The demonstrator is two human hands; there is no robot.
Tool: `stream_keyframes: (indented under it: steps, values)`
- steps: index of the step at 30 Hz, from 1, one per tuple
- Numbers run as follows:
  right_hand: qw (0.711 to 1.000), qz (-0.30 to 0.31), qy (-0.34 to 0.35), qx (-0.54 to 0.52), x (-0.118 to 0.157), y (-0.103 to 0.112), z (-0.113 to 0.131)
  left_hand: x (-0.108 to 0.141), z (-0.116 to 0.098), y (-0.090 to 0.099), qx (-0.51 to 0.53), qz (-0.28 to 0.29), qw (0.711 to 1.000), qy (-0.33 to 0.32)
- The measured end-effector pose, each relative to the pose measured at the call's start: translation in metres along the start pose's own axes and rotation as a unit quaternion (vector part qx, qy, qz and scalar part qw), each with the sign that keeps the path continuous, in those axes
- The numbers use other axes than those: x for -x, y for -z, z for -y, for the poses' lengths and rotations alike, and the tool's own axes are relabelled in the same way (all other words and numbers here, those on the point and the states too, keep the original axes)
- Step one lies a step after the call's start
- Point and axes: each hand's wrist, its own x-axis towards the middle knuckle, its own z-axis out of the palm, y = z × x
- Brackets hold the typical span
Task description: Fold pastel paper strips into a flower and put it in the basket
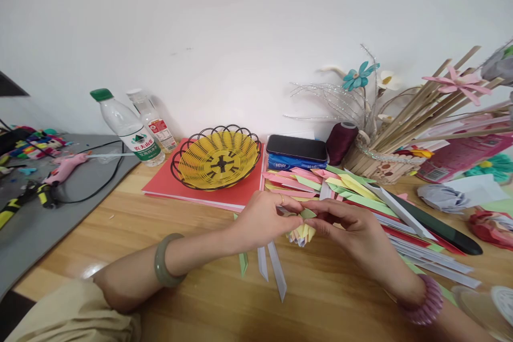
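Pinching, left hand: the left hand (260, 222) has thumb and forefinger drawn together on the upper left of a folded paper piece (301, 236).
Right hand: the right hand (352, 227) meets it from the right, fingers nearly closed on the same piece by a green fold (308, 214).
Folded paper piece: held between the hands, over the table (200, 304), just near of the strip pile; partly hidden by fingers.
Done so far: yellow and whitish points sit packed together on its underside, so a fair part seems built; the green fold looks like the part being worked.
Left over: many loose strips in the strip pile (320, 184), plus white strips (277, 272) and a green strip (243, 263) near the left wrist.
Yellow basket: the basket (218, 163) rests on red paper (158, 184), far left of the hands.
Far side: a phone (296, 147) on a blue pack (296, 162), beside a dark spool (341, 141).
Far left: a water bottle (130, 128) and a pink glue gun (66, 168).
In the way: the pile crowds the right hand's far side; the near table offers more room.
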Motion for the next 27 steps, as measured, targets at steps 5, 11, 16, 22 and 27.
stream_keyframes:
  steps: [5,11,16,22,27]
  values:
    - [1.0,0.012,-0.017,-0.015,-0.002,0.001,-0.005,-0.002,0.002,-0.001,0.011,0.002,1.0,0.006]
    - [0.988,-0.017,0.096,0.123,0.002,-0.001,-0.006,-0.007,0.009,-0.002,0.046,0.021,0.998,0.024]
    - [0.969,-0.061,0.159,0.178,0.006,-0.004,-0.012,-0.008,0.011,-0.002,0.05,0.01,0.998,0.024]
    - [0.977,-0.058,0.119,0.165,0.002,-0.002,-0.012,-0.007,0.008,0.0,0.06,-0.001,0.998,0.022]
    - [0.998,-0.007,0.027,0.063,-0.002,0.003,-0.004,-0.012,0.005,0.006,0.096,0.044,0.994,0.011]
